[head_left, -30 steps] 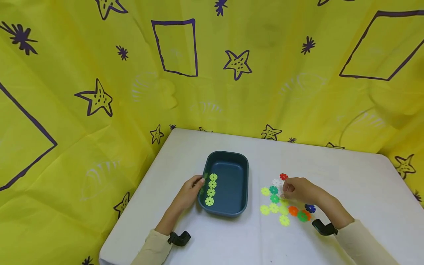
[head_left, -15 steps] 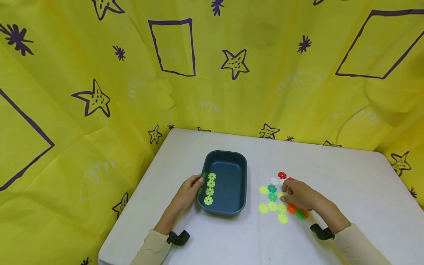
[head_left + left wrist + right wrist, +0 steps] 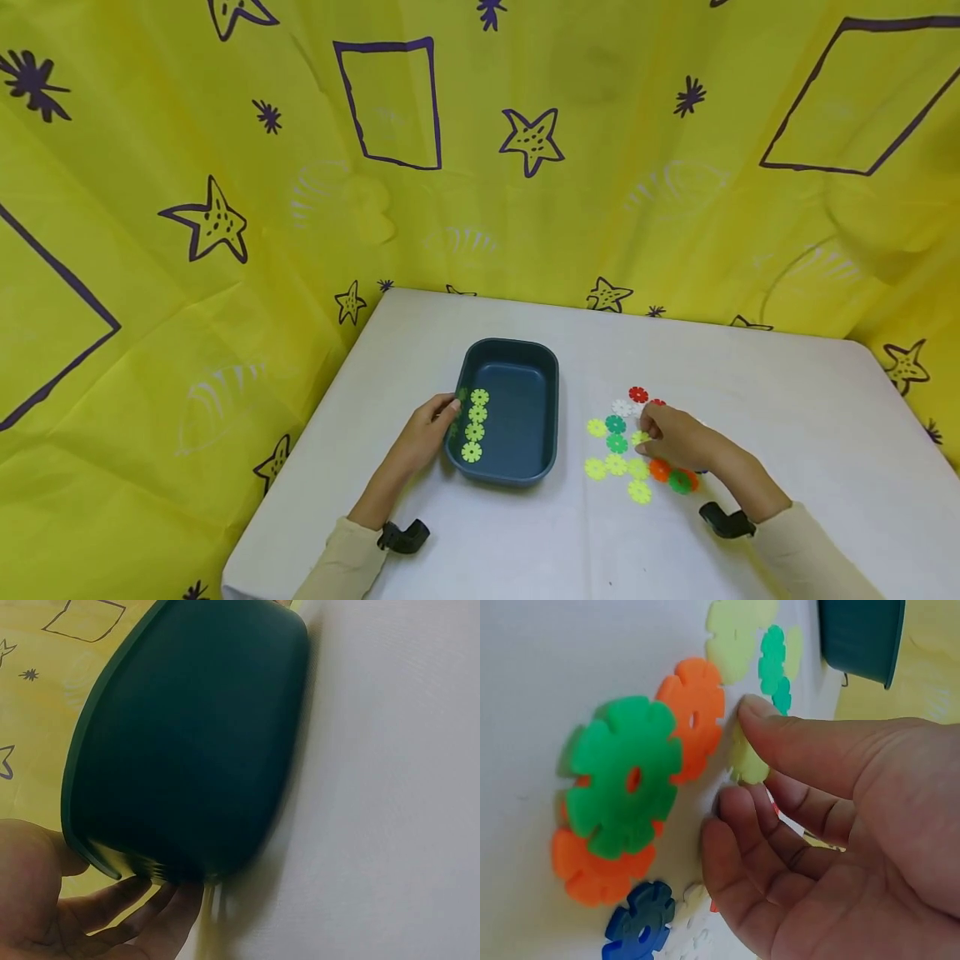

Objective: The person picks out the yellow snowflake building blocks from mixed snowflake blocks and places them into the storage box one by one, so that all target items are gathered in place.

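My left hand [image 3: 422, 432] grips the left rim of a dark teal plastic bin [image 3: 519, 417]; in the left wrist view the fingers lie along the outer wall [image 3: 187, 750]. Inside, several yellow-green snowflake discs [image 3: 477, 413] form a row beside the left wall. Right of the bin, my right hand [image 3: 684, 438] reaches down over loose snowflake discs. Its thumb and index finger pinch the edges of a yellow snowflake disc [image 3: 748, 759]; the other fingers curl beneath. Close by lie a green disc [image 3: 626, 776], an orange disc [image 3: 694, 716] and a dark blue disc [image 3: 639, 926].
More discs lie around the right hand: yellow [image 3: 616, 464], teal-green [image 3: 617, 443], white [image 3: 622, 407] and red [image 3: 638, 394]. A white cloth [image 3: 525, 550] covers the table. A yellow patterned curtain [image 3: 465, 200] hangs behind and at the left.
My right hand has come slightly down toward the near side, from the white discs to the yellow one, uncovering a second red disc. My left hand stays on the bin.
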{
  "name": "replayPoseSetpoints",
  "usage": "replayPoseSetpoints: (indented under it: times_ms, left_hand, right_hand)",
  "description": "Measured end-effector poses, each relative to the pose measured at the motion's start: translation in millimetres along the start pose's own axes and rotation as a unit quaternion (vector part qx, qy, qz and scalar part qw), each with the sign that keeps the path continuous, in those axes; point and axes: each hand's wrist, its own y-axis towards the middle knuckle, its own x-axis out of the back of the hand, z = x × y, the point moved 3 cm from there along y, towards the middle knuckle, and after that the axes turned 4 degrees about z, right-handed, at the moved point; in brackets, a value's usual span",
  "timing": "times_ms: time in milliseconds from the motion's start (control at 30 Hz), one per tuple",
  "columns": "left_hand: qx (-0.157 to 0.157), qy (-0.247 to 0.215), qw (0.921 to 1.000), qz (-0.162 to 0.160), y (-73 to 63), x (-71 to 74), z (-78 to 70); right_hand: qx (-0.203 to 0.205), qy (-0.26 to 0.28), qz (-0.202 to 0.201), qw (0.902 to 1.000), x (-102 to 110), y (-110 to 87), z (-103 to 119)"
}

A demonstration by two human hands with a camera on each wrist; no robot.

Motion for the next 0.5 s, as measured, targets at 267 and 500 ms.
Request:
replayPoseSetpoints:
  times_ms: [267,500]
  left_hand:
    - [0.002,0.003,1.0000,0.002,-0.1,0.6,0.1]
    - [0.006,0.006,1.0000,0.002,0.2,0.9,1.1]
  right_hand:
    - [0.008,0.004,0.008,0.9999,4.9,0.8,-4.4]
    - [0.020,-0.009,0.022,0.9995,7.9,2.5,-7.4]
